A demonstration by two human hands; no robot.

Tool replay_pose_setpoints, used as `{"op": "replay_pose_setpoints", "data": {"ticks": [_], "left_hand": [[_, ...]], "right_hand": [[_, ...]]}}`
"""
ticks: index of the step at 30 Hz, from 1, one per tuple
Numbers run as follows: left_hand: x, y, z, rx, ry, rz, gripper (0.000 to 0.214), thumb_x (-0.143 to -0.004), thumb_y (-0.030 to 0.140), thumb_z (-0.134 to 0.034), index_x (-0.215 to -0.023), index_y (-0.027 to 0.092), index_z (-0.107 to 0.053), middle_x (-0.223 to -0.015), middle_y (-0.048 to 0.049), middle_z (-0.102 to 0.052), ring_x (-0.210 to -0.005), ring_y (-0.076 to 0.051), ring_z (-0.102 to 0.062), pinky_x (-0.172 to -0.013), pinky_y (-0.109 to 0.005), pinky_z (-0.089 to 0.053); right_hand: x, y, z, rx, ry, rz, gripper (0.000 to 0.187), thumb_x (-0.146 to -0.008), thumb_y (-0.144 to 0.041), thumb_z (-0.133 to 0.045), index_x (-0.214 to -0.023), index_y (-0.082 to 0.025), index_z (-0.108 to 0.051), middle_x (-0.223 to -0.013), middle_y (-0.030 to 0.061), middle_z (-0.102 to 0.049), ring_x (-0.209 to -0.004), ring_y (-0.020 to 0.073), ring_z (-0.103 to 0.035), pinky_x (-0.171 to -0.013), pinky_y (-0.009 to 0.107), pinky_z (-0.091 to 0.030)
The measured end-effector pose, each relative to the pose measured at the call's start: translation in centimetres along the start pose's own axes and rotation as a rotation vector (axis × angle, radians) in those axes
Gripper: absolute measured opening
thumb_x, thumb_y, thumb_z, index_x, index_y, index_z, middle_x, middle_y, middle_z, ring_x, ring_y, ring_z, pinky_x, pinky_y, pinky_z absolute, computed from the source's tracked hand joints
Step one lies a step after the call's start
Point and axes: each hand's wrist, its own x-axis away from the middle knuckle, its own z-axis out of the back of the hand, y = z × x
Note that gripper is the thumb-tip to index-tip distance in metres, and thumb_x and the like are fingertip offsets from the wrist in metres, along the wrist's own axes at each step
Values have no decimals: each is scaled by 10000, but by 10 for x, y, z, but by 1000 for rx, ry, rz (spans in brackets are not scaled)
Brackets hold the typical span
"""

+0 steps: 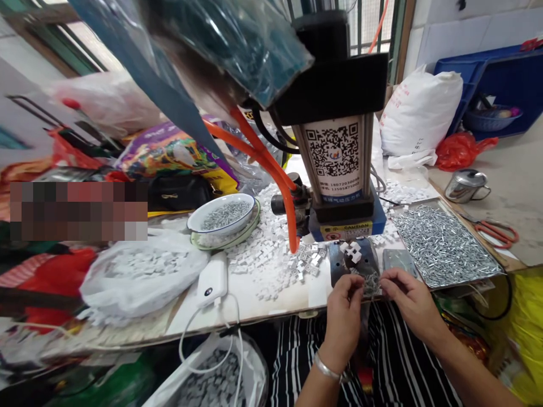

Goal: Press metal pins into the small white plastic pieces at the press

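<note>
My left hand and my right hand meet at the table's near edge, both with fingers pinched together on small parts too tiny to name. Just ahead of them lies a dark metal plate carrying a few white plastic pieces and small metal pins. It sits at the foot of a press machine with a QR label and orange hoses. A flat tray of metal pins lies right of my right hand. A heap of white plastic pieces spreads left of the machine.
A white bowl of pins, a white power bank with cable and a plastic bag of white pieces lie left. A metal mug, orange scissors, a white sack and blue crate stand right.
</note>
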Motion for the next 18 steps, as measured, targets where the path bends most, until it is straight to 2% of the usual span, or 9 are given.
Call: {"op": "replay_pose_setpoints", "data": {"ticks": [5, 11, 18], "left_hand": [[6, 9, -2, 112, -24, 19, 171, -851, 138, -570, -995, 205, -635, -907, -21, -668, -864, -187, -630, -802, -305, -496], [11, 12, -4, 111, -34, -39, 223, -836, 108, -571, -1023, 220, -616, -904, -2, -645, -848, -169, -621, -789, -288, -495], [9, 12, -2, 67, -32, -71, 242, -830, 94, -569, -1023, 233, -614, -859, 14, -627, -794, -157, -605, -748, -274, -483]], "right_hand": [[-2, -7, -6, -27, -39, 16, 291, -929, -484, -606, -923, -199, -668, -829, 24, -658, -773, 172, -602, -706, 265, -487], [-6, -7, -8, 68, -114, 62, 244, -963, -411, -558, -905, -200, -665, -866, 30, -668, -833, 182, -608, -770, 287, -472], [-6, -10, -2, 107, -178, 79, 236, -982, -395, -538, -894, -206, -650, -851, 17, -654, -816, 171, -591, -747, 281, -458]]}}
